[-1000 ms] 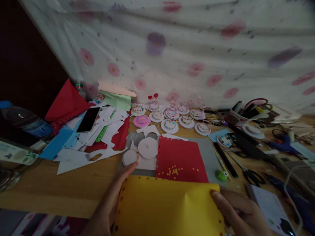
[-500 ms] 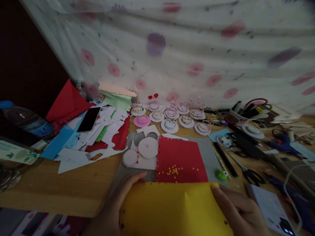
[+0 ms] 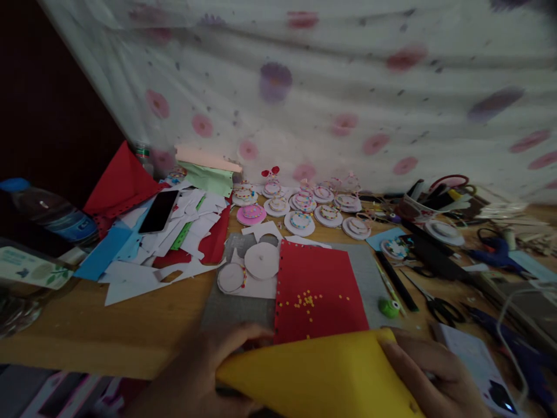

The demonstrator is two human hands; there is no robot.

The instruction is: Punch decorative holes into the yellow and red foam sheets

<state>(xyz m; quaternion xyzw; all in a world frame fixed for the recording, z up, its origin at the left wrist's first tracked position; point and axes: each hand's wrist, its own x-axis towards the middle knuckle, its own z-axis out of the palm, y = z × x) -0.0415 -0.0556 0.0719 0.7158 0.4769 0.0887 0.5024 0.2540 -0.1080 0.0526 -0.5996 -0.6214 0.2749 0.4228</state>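
A sheet of yellow paper [image 3: 322,371], bowed upward, spans the near edge of the view between my two hands. My left hand [image 3: 204,366] is curled around its left end, with the lower fingers in shadow. At the right edge, my right hand [image 3: 429,371] pinches the sheet between thumb and fingers. Just beyond lies red paper [image 3: 322,267] with small holes punched along its left and top edges and tiny yellow stars [image 3: 308,301] scattered on it. White paper discs [image 3: 261,260] lie to its left on a grey cutting mat [image 3: 243,313].
Several decorated paper discs [image 3: 300,222] stand along the back. Paper scraps [image 3: 187,217], a phone [image 3: 159,212] and a bottle [image 3: 54,212] are at left. Scissors [image 3: 444,309], a green craft punch [image 3: 389,307], glue guns [image 3: 500,252] and a pen cup [image 3: 420,206] crowd the right.
The yellow paper has gone from nearly flat to bowed, its left end folding down and inward. My left hand has curled around that end; more of the red paper shows.
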